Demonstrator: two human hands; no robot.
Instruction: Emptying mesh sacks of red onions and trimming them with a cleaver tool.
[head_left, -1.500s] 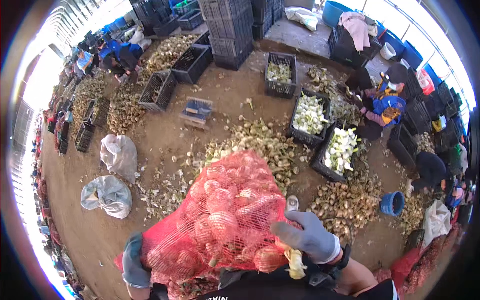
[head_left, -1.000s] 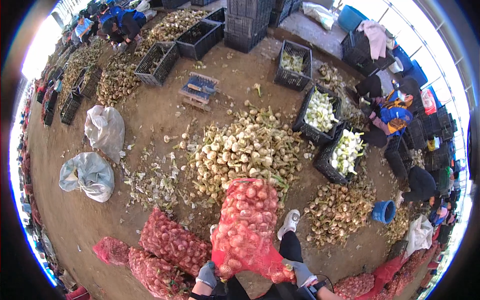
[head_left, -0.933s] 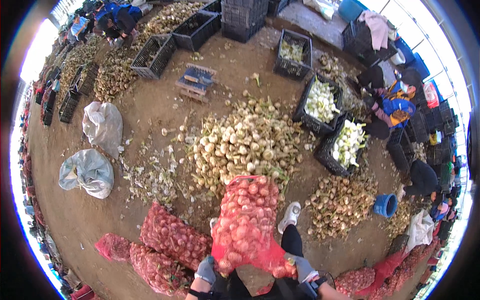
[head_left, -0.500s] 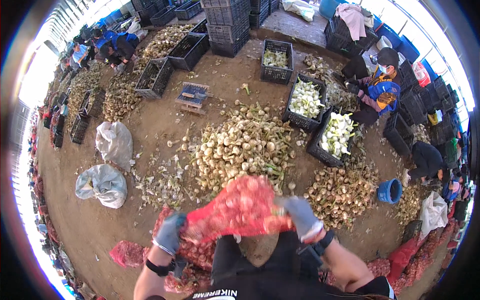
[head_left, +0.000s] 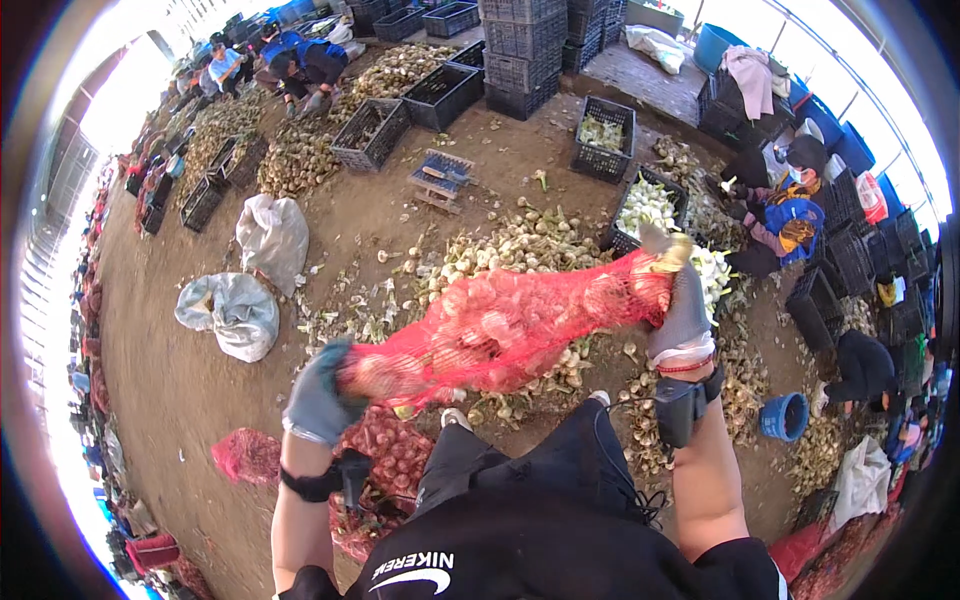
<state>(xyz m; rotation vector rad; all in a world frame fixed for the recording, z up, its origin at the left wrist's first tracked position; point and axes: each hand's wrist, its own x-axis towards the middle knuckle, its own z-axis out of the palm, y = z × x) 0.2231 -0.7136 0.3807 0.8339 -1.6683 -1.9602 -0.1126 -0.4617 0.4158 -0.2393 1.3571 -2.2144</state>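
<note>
A red mesh sack full of garlic bulbs stretches sideways in front of me, lifted off the ground. My left hand, in a grey glove, grips its left end. At the raised right end my gloved right hand clutches the bunched mesh. Behind and partly under the sack lies a heap of garlic bulbs with stems. More filled red mesh sacks rest on the ground beside my left leg.
Black crates of white trimmed garlic stand beyond the heap, near a seated person. White sacks lie at left. A blue bucket sits at right. A small wooden stand and stacked crates are farther off.
The mesh sack has come up and been pulled out wider between my hands. My right hand has risen and moved right. The view has shifted, so surroundings sit farther right.
</note>
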